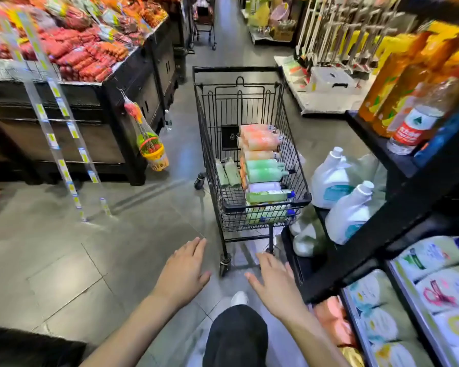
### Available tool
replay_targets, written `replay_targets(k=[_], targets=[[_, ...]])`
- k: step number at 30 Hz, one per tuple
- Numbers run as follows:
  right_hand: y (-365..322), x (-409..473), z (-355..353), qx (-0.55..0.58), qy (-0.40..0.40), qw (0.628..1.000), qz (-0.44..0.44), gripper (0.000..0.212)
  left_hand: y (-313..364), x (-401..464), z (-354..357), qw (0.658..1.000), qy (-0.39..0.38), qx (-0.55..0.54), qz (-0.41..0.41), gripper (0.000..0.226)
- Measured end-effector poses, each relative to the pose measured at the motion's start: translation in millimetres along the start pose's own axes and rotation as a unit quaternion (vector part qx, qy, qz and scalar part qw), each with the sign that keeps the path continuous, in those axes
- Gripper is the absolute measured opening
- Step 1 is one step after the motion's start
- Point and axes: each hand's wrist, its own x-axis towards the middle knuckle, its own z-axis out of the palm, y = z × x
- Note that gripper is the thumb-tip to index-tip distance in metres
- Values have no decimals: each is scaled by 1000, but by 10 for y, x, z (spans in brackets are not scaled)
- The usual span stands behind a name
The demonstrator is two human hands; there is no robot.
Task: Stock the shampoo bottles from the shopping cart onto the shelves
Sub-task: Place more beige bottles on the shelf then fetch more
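From the head camera, the left hand (184,271) and right hand (276,284) hover flat and empty, short of the black shopping cart (252,205). Its shampoo bottles (263,165) lie stacked inside, so stocking the shelves (398,165) to the right looks barely started.

Both arms reach forward, bare to the elbow; the left hand (182,271) is held flat, palm down, fingers straight and close together, holding nothing; the right hand (274,283) is flat too, palm down, fingers a little spread, thumb out to the side, holding nothing; the two hands are apart.
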Motion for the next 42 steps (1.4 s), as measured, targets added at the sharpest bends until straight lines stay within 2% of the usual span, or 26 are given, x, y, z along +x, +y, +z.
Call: replay_targets(k=[5, 13, 23, 27, 30, 33, 38, 40, 42], targets=[[-12, 980, -265, 11, -53, 998, -25, 57, 3, 880, -129, 999, -23, -20, -27, 69], [171, 2266, -651, 19, -73, 996, -38, 53, 80, 2170, -233, 991, -50, -77, -99, 67], [188, 3665, -788, 20, -147, 989, -7, 51, -206, 3630, -339, 989, -125, -58, -49, 66], [199, 4311, -810, 40, -192, 979, 54, 55, -455, 4309, -311, 983, -180, -23, -7, 67], [234, 4782, -819, 61, -213, 970, 97, 56, -634, 4868, -368, 978, -206, 8, 19, 60], [259, 5317, -791, 80, -237, 959, 134, 54, -780, 5533, -464, 981, -190, 25, 27, 51], [240, 6284, -489, 117, -243, 942, 198, 52, -995, 6613, -545, 983, -177, 9, 50, 58], [148, 6652, -429, 121, -257, 939, 193, 48, -1135, 6968, -516, 983, -179, -3, 42, 57], [99, 7009, -299, 129, -218, 949, 189, 54, -1285, 7265, -452, 986, -164, -21, 22, 54]])
